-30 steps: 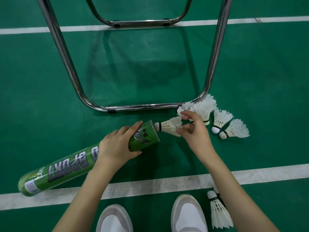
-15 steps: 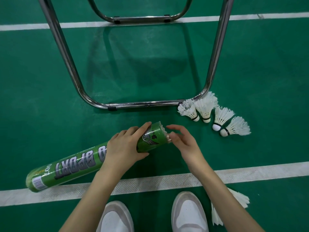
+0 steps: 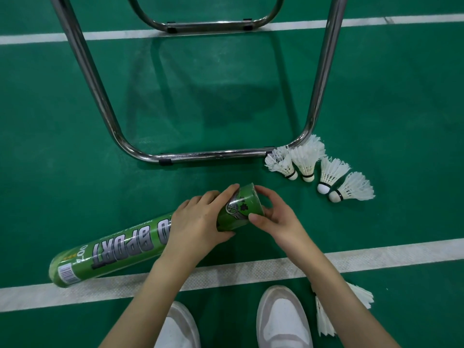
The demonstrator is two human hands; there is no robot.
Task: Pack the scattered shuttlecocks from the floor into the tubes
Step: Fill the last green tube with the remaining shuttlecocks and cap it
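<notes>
Shuttlecock tube (image 3: 120, 249) lying on green court, centre frame.
Left hand (image 3: 200, 222) grips its barrel; right hand (image 3: 273, 217) cups its mouth; four shuttlecocks (image 3: 329, 172) right.

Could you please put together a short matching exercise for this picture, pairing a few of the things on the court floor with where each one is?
Things:
1. green tube
2. four shuttlecocks
3. white shoes
4. metal frame

Places:
A. bottom edge, below the near white line
B. lying on the floor, held by both hands
C. in a row beside the frame's right corner
D. standing beyond the tube

Pairs: 1-B, 2-C, 3-A, 4-D
</notes>
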